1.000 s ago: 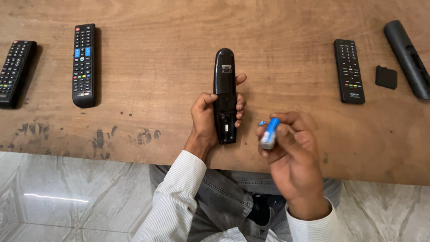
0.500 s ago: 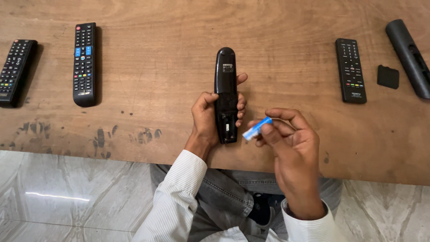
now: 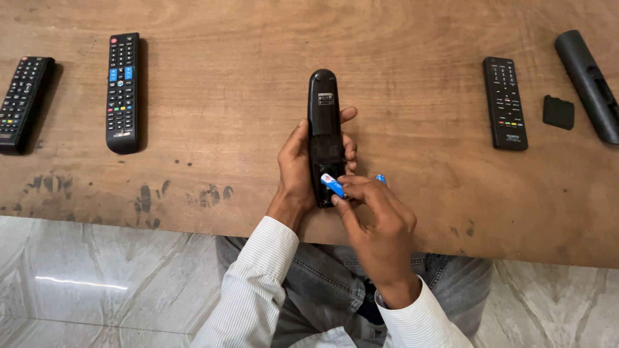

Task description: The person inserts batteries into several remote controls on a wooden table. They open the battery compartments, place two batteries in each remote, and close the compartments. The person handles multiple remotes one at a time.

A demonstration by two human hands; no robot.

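My left hand [image 3: 295, 169] grips a glossy black remote [image 3: 324, 122] that lies face down on the wooden table [image 3: 219, 96], its battery bay open at the near end. My right hand [image 3: 377, 222] pinches a small blue and white battery [image 3: 332, 185] and holds it at that open bay, tilted. A second blue battery [image 3: 380, 178] shows just past my right fingers on the table.
Two black remotes [image 3: 122, 84] [image 3: 22, 103] lie at the left. At the right lie a slim black remote [image 3: 505, 102], a small black battery cover [image 3: 558, 111] and a dark grey remote [image 3: 588, 82]. The table's front edge runs just above my lap; marble floor lies below.
My right hand has moved left with the battery, from beside the remote to its open bay. The left hand has kept its grip on the remote.
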